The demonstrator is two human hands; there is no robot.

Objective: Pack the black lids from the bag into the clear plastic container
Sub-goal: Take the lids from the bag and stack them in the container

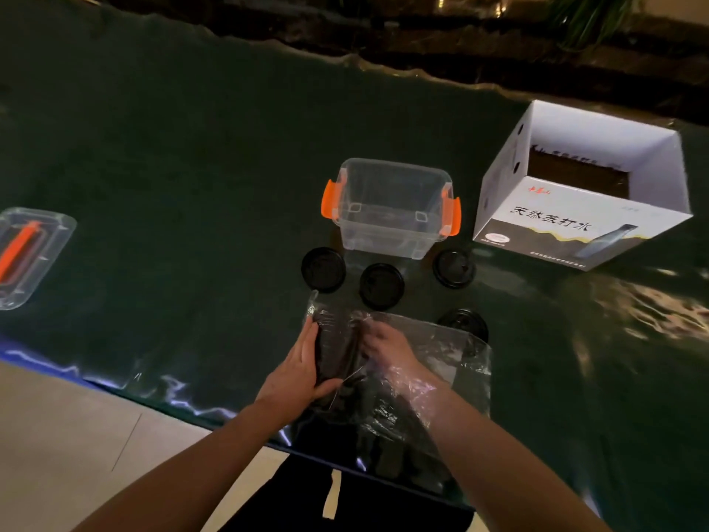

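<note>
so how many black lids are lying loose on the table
4: one left of the clear plastic container, one in front of it, one at its right, one beside the bag. More stay stacked inside the bag, uncountable.

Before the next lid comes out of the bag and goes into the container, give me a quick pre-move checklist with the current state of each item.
1. Clear plastic container open on top, no lid on it: ok.
2. Container has room: ok, it looks empty.
3. Bag steadied: ok, the left hand grips its stack of black lids from outside.
4. Right hand inside the bag: ok, seen through the plastic.
5. Right hand has a lid pinched: cannot tell, film and glare hide the fingertips.
6. Path to the container: not ok, loose lids lie on the table in front of it; lift over them.
</note>
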